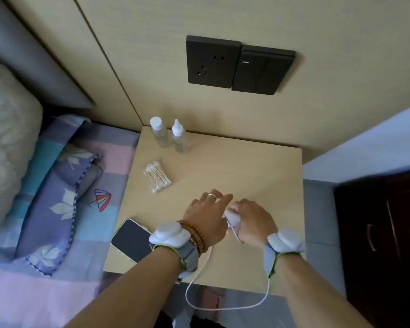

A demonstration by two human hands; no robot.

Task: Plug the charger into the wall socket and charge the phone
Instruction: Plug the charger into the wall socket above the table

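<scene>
Down near the front of the table [258, 166], both hands meet over the charger [232, 217]. That small white block sits between them, a little in from the front edge and right of the middle. The right hand [255, 221] is curled around it, fingers closed over its far side. The left hand [208, 216] lies palm down just beside it, fingers stretched toward the charger's top; whether they pinch it I cannot tell, since the hand covers the contact. A white cable [199, 280] runs from the charger toward the front edge, drops over it and loops below before rising toward the right wrist. The phone [130, 240] lies face up, screen dark, at the front left corner, partly under the left wrist. Along the back edge, at the left, two clear bottles [171, 134] stand side by side. A heap of cotton swabs [156, 174] lies near the left edge, between bottles and phone. On the wall above the table, the black socket [212, 62] sits empty, touching a black switch [263, 69] on its right.
</scene>
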